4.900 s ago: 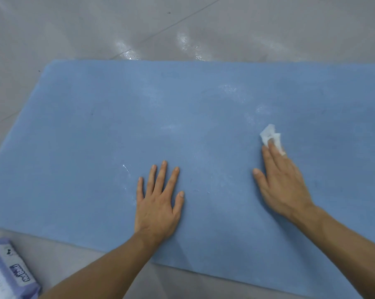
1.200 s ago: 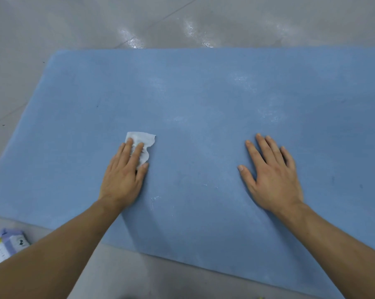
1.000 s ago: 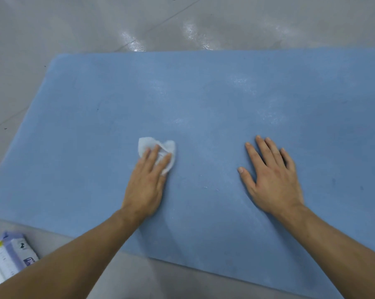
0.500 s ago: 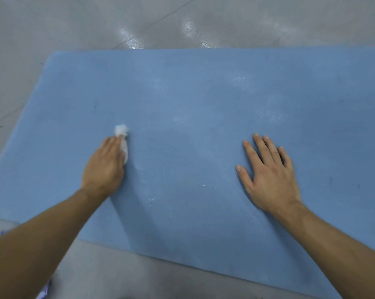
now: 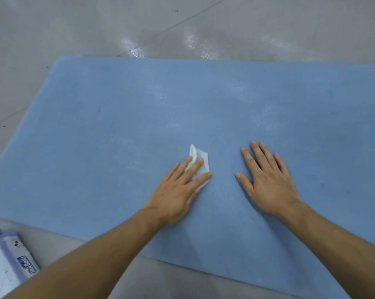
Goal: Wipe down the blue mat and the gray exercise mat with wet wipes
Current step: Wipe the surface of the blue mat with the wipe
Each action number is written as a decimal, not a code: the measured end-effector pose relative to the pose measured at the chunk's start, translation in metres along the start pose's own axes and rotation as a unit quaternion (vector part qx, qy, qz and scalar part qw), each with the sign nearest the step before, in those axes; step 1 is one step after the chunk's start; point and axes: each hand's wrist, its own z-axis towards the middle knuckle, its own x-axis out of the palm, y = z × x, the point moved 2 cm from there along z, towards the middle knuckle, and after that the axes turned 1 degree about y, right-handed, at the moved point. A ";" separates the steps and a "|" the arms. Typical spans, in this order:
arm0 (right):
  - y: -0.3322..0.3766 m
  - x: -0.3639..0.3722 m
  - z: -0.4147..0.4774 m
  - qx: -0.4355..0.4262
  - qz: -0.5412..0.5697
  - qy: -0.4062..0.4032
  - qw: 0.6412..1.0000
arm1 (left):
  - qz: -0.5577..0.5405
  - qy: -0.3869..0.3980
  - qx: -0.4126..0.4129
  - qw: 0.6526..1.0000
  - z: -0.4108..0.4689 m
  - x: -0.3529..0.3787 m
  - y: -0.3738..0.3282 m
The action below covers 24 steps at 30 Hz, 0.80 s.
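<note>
The blue mat (image 5: 96, 147) lies flat on the floor and fills most of the view. My left hand (image 5: 178, 188) lies flat near the mat's middle, its straight fingers pressing a crumpled white wet wipe (image 5: 200, 160) onto the mat. The wipe sticks out past the fingertips. My right hand (image 5: 266, 180) rests palm down on the mat with fingers spread, a short way right of the wipe, holding nothing. Pale damp streaks show on the mat beyond both hands. No gray mat is in view.
A pack of wet wipes (image 5: 7, 262) lies on the shiny gray floor (image 5: 96, 22) at the bottom left, just off the mat's near edge. The mat's far edge and left corner are in view; its right end runs out of frame.
My left hand slid the wipe from the left part of the mat back to the right, toward my right hand. The right hand stayed planted.
</note>
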 end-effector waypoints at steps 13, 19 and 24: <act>-0.012 -0.007 -0.029 0.006 -0.013 0.021 1.000 | -0.048 -0.062 -0.262 0.962 -0.064 -0.021 0.134; -0.018 -0.001 -0.029 0.001 0.000 0.014 1.000 | -0.053 -0.058 -0.062 0.995 -0.008 0.009 0.003; -0.029 -0.004 -0.036 0.006 -0.005 -0.011 1.000 | -0.027 -0.002 0.141 0.990 0.019 0.017 -0.069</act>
